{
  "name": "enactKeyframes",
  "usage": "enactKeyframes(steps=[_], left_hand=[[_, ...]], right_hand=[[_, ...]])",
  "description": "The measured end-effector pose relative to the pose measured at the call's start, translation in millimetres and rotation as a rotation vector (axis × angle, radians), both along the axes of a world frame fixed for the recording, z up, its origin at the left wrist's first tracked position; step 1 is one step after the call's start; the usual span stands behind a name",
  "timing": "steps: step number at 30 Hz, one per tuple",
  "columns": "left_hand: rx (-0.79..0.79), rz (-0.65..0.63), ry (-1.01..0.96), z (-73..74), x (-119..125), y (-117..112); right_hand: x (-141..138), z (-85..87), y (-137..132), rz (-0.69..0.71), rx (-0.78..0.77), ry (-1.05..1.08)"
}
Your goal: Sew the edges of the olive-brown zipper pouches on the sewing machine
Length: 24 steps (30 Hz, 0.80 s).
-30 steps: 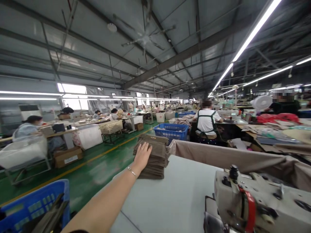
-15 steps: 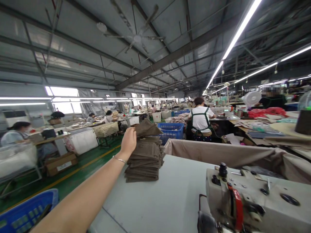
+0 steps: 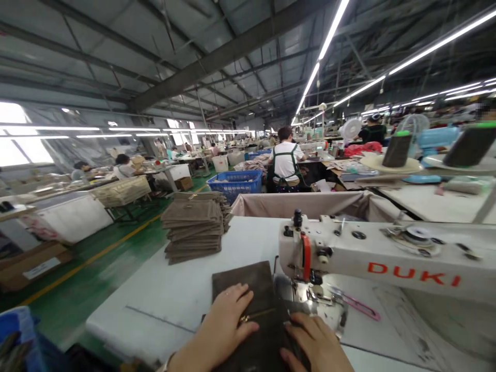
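A dark brown fabric piece (image 3: 248, 287) lies flat on the white sewing table (image 3: 163, 294), its right edge by the needle of the white sewing machine (image 3: 372, 253). My left hand (image 3: 225, 328) rests on the piece with fingers spread flat. My right hand (image 3: 313, 343) presses on its right side, fingers stretched toward the needle area. A stack of the same brown pieces (image 3: 194, 225) stands at the table's far left.
Pink-handled snips (image 3: 354, 305) lie on the table right of the needle. A beige cloth bin (image 3: 310, 204) hangs behind the table. A blue crate (image 3: 234, 183) and a person in a green apron (image 3: 284, 163) are beyond. Green aisle floor runs on the left.
My left hand lifted one brown piece off the stack and brought it down in front of the machine. My right hand came into view on it. The view dropped toward the table.
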<state>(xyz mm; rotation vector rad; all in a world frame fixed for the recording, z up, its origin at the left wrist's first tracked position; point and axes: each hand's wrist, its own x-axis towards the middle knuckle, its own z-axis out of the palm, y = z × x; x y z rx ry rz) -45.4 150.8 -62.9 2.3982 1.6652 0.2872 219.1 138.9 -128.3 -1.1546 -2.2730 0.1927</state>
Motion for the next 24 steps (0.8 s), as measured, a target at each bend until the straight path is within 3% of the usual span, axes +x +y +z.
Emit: enactKeyframes(steps=[3,9,12,16,18,24], left_hand=[[0.047,0.008,-0.031,-8.0,18,6],[-0.015,-0.059,-0.226,4.2,44,-4],[-0.076,-0.024,-0.304,17.8,45,-14],[-0.375,0.002,-0.810,49.0,43,-29],[-0.468,-0.014,-0.959,61.8,43,-36],[-0.524,0.157,-1.183,72.8,56,-55]], right_hand=[[-7,3.3,-11,-0.067,-0.062,0.003],[-18,19.3,-21,-0.142,-0.201,0.152],[-15,29.6,-26,-0.153,-0.218,0.246],[-4,52.3,-34,-0.061,-0.203,0.366],[2,66.9,-38,0.013,-0.184,0.381],[10,96.2,-49,0.060,-0.304,0.457]])
